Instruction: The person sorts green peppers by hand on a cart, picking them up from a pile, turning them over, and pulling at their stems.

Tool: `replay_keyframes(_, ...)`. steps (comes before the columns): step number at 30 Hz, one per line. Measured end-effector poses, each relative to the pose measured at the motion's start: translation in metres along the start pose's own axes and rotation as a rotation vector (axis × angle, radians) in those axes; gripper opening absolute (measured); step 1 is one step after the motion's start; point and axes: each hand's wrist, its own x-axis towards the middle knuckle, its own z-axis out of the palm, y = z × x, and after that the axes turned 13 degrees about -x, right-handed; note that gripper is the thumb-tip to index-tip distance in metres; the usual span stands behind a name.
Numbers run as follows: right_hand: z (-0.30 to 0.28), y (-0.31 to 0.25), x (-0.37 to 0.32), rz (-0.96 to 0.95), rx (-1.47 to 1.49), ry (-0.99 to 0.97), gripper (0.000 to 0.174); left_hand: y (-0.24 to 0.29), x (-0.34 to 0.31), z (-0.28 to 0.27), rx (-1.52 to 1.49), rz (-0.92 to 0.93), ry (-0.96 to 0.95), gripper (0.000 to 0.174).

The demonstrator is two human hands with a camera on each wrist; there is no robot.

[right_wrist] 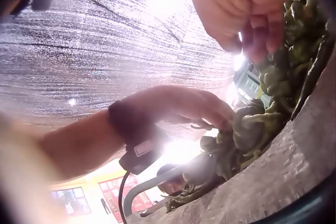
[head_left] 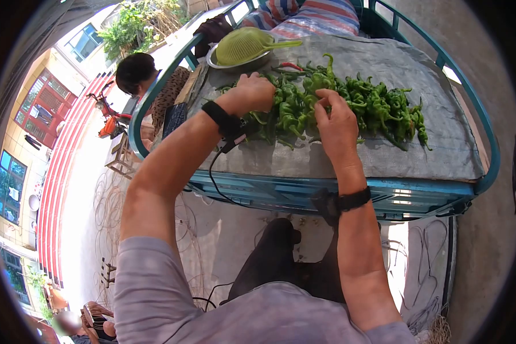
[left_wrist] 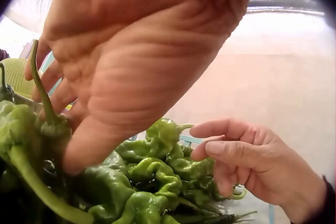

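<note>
A long heap of glossy green peppers lies on the grey cloth. At its left end, my left hand reaches in with fingers bent. In the left wrist view, the left thumb lies against a green pepper whose long stem rises in front of the fingers. My right hand hovers over the near middle of the heap, thumb and fingers loosely bent, with nothing between them. Its forefinger tip is right at a pepper stem. A red pepper lies behind the heap.
A metal bowl with a yellow-green strainer on it stands behind my left hand. Blue rails edge the cart bed. Striped fabric lies at the back. Another person sits at the left, beyond the rail.
</note>
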Motion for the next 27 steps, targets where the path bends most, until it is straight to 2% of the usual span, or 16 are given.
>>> replay_keyframes(2,-0.001,0.000,-0.001,0.004,0.011,-0.018,0.024,-0.012,-0.004,0.006,0.047,0.084,0.021,0.031)
replay_keyframes(5,-0.002,0.000,-0.001,-0.001,0.015,-0.022,0.024,-0.021,-0.004,0.006,0.131,0.154,0.195,0.031)
replay_keyframes(8,-0.001,0.003,0.000,0.005,0.030,-0.020,0.024,-0.035,-0.009,-0.005,0.066,0.181,0.299,0.027)
replay_keyframes(11,0.000,0.004,0.000,0.003,0.046,-0.022,0.024,-0.037,-0.019,-0.011,-0.118,0.177,0.556,0.023)
replay_keyframes(12,0.001,0.004,0.000,0.000,0.049,-0.020,0.024,-0.034,-0.021,-0.015,-0.086,0.144,0.608,0.026)
replay_keyframes(15,0.001,0.003,0.000,0.014,0.051,-0.036,0.025,-0.045,-0.012,-0.019,-0.625,0.131,0.642,0.033)
replay_keyframes(16,0.001,0.003,0.000,0.016,0.049,-0.036,0.025,-0.042,-0.015,-0.023,-0.769,0.102,0.637,0.043)
replay_keyframes(19,0.000,0.004,0.000,0.018,0.047,-0.026,0.025,-0.037,-0.019,-0.021,-0.853,0.205,0.698,0.043)
replay_keyframes(22,0.001,0.006,0.001,0.015,0.059,-0.004,0.024,-0.017,-0.026,-0.016,-0.814,0.236,0.658,0.048)
replay_keyframes(25,0.000,0.006,0.001,0.012,0.069,-0.004,0.024,-0.011,-0.025,-0.011,-0.973,0.356,0.316,0.059)
replay_keyframes(26,-0.001,0.006,0.001,0.010,0.074,-0.005,0.024,-0.009,-0.032,-0.019,-1.060,0.222,0.212,0.061)
replay_keyframes(27,-0.002,0.006,0.000,0.008,0.079,-0.006,0.024,-0.017,-0.029,-0.018,-0.910,0.172,0.245,0.058)
